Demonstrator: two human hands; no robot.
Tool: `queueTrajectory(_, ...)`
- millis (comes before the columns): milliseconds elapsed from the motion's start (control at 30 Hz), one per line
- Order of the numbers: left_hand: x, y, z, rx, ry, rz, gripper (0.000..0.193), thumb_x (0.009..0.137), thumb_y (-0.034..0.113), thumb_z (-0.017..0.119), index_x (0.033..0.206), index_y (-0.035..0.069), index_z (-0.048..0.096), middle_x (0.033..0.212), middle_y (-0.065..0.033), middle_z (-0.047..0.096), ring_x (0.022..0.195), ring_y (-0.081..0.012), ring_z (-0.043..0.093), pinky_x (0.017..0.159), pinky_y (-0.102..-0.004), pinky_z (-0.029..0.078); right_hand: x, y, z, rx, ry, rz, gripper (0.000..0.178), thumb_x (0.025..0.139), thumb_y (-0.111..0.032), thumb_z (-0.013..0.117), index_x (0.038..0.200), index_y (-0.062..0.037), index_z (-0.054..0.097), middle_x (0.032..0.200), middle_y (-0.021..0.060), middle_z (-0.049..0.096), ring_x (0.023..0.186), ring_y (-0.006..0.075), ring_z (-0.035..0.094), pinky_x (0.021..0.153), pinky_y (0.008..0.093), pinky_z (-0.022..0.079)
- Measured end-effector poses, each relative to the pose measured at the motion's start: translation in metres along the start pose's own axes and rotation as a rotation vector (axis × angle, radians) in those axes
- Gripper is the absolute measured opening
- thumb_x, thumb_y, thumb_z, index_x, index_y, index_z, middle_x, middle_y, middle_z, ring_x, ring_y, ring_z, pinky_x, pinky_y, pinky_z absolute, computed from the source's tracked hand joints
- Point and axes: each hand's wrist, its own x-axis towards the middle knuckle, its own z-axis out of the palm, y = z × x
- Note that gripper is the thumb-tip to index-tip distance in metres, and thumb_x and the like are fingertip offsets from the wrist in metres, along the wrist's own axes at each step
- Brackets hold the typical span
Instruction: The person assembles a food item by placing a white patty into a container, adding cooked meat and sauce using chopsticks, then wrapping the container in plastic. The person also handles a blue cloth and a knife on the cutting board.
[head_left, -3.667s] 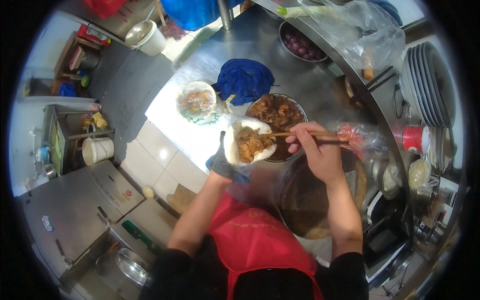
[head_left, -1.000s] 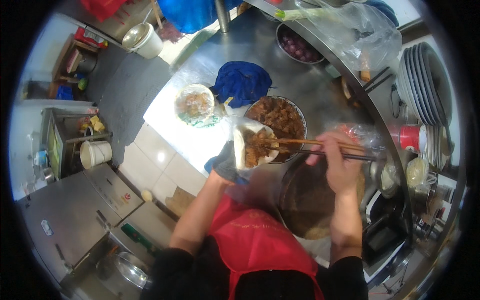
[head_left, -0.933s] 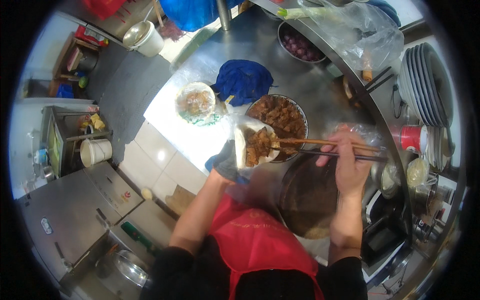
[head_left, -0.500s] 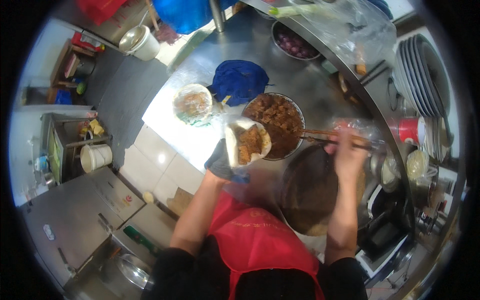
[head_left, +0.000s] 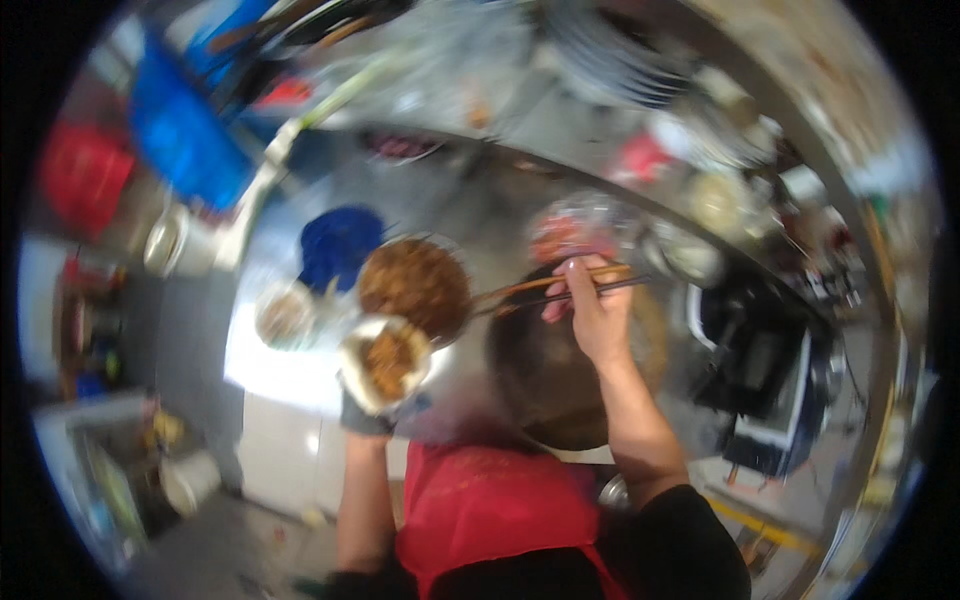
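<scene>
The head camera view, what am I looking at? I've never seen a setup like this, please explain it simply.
There's no machine here, just a person's two hands. Every picture comes from one wide fisheye camera, the left of a pair worn on the head. It looks down, so straight edges bend near the rim. The current picture is blurred.

The left hand, in a dark glove, holds a white bun opened around brown filling. The bare right hand holds chopsticks, their tips by the right edge of a bowl of brown food.

Also on the metal surface are a blue cloth and a dark round board.
</scene>
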Motion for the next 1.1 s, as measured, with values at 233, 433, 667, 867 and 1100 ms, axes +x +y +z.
queueTrajectory(233, -0.01, -0.035, 0.022, 0.041, 0.117, -0.005, 0.057, 0.098, 0.052, 0.05, 0.127, 0.002, 0.058, 0.123, -0.0153, 0.064, 0.111, -0.0318, 0.063, 0.087, -0.0487, 0.059, -0.054, -0.085, -0.179, 0.602, 0.331, -0.077, 0.028, 0.105, -0.029, 0.058, 0.103, -0.0026, 0.067, 0.091, 0.0131, 0.072, 0.073, 0.0226, 0.072, 0.062, 0.0361, 0.061)
queueTrajectory(433, -0.002, -0.08, 0.015, 0.067, 0.022, -0.06, 0.065, 0.099, 0.059, 0.05, 0.136, 0.006, 0.056, 0.131, -0.0145, 0.063, 0.121, -0.0342, 0.06, 0.098, -0.0522, 0.055, -0.04, -0.137, -0.311, 0.314, 0.539, -0.642, 0.032, 0.106, -0.026, 0.056, 0.115, 0.0029, 0.067, 0.108, 0.0166, 0.072, 0.101, 0.0327, 0.072, 0.095, 0.0452, 0.058)
queueTrajectory(667, 0.002, -0.127, 0.048, -0.112, -0.123, -0.163, 0.066, 0.1, 0.057, 0.047, 0.135, 0.002, 0.059, 0.132, -0.0183, 0.065, 0.118, -0.038, 0.064, 0.1, -0.0537, 0.055, 0.077, -0.136, -0.364, -1.435, 0.455, -0.833, 0.023, 0.102, -0.013, 0.058, 0.12, -0.001, 0.066, 0.118, 0.0195, 0.064, 0.11, 0.0386, 0.064, 0.092, 0.0411, 0.052)
queueTrajectory(867, -0.002, -0.142, 0.082, -0.101, -0.291, -0.176, 0.057, 0.104, 0.05, 0.05, 0.134, 0.002, 0.056, 0.13, -0.0184, 0.065, 0.118, -0.0365, 0.065, 0.103, -0.0516, 0.054, 0.054, -0.155, -0.342, -1.871, 0.16, -0.451, 0.072, 0.089, -0.008, 0.072, 0.154, -0.0171, 0.044, 0.151, 0.0172, 0.048, 0.139, 0.038, 0.047, 0.114, 0.0464, 0.042)
queueTrajectory(1100, -0.003, -0.145, 0.078, 0.0, -0.119, -0.261, 0.059, 0.104, 0.052, 0.052, 0.139, 0.005, 0.054, 0.136, -0.0155, 0.062, 0.125, -0.0319, 0.061, 0.107, -0.0507, 0.051, -0.071, -0.082, -0.189, -0.529, -0.386, 0.059, 0.056, 0.089, -0.005, 0.076, 0.141, -0.0048, 0.056, 0.14, 0.0115, 0.06, 0.127, 0.0226, 0.059, 0.106, 0.0382, 0.048)
